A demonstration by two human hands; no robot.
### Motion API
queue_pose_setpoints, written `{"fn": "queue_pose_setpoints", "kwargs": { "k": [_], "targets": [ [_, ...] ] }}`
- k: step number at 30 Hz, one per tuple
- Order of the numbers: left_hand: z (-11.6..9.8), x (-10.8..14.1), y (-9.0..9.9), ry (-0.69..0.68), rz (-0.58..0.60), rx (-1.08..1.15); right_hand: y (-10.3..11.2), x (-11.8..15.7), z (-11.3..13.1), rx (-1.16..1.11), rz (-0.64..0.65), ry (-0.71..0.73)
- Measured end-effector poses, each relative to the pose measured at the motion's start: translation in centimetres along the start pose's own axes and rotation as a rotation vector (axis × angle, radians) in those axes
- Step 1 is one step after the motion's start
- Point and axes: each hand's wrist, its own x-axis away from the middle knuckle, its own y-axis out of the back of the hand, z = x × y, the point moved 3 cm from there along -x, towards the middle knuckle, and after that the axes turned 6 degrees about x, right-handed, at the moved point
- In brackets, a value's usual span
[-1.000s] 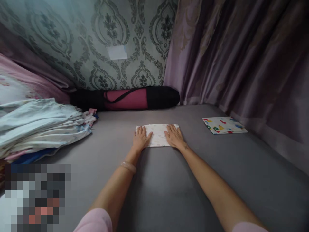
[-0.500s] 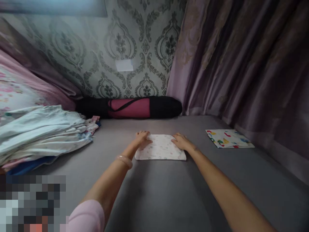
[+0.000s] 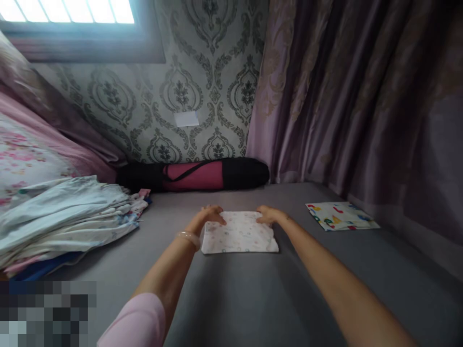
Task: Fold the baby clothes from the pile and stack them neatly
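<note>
A folded white cloth with a small faint print [image 3: 240, 233] lies flat on the grey sheet in front of me. At its far left corner is my left hand [image 3: 211, 214], its thumb on top and its fingers curled over the edge. My right hand [image 3: 267, 215] grips the far right corner in the same way, with the fingertips partly hidden. Off to the right, apart from both hands, rests another folded cloth with a colourful print [image 3: 342, 216].
On the left is a pile of light clothes [image 3: 72, 212] beside pink floral bedding [image 3: 21, 149]. A long black and pink bag [image 3: 195, 175] lies along the patterned wall. Purple curtains [image 3: 307, 96] hang at the right edge of the grey sheet [image 3: 249, 299].
The view has tilted up, showing more of the window. Both hands stay at the far corners of the white cloth, and its far edge looks straighter now.
</note>
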Motion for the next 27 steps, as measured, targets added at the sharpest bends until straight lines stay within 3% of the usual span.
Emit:
{"fn": "queue_pose_setpoints", "kwargs": {
  "k": [3, 6, 9, 12, 15, 19, 21, 24, 27],
  "targets": [
    [0.0, 1.4, 0.9, -0.023, 0.058, 0.089, 0.9, 1.6, 0.1, -0.029, -0.054, 0.049],
    [-0.7, 3.5, 2.7, -0.151, 0.058, 0.31, 2.3, 3.7, 0.4, -0.048, -0.107, 0.095],
    [-1.9, 6.6, 5.1, -0.3, -0.066, 0.466, 4.0, 6.4, 1.2, -0.081, -0.256, 0.17],
    [-3.2, 11.0, 5.9, -0.349, -0.216, 0.352, 3.9, 10.1, 2.4, -0.106, -0.482, 0.332],
    [-4.3, 15.5, 3.4, -0.405, -0.277, 0.228, 0.5, 14.2, 3.2, -0.06, -0.573, 0.514],
    [-4.7, 20.3, -3.4, -0.542, -0.089, 0.197, -6.4, 18.7, 3.3, -0.017, -0.414, 0.603],
    [-4.4, 21.9, -5.8, -0.547, -0.036, 0.237, -8.4, 20.3, 3.0, -0.017, -0.329, 0.599],
    [-3.7, 23.0, -6.9, -0.448, -0.04, 0.33, -8.6, 21.3, 2.8, -0.033, -0.25, 0.544],
    [-3.3, 22.2, -6.2, -0.233, -0.162, 0.332, -7.2, 19.9, 3.9, -0.051, -0.237, 0.479]
  ]
}}
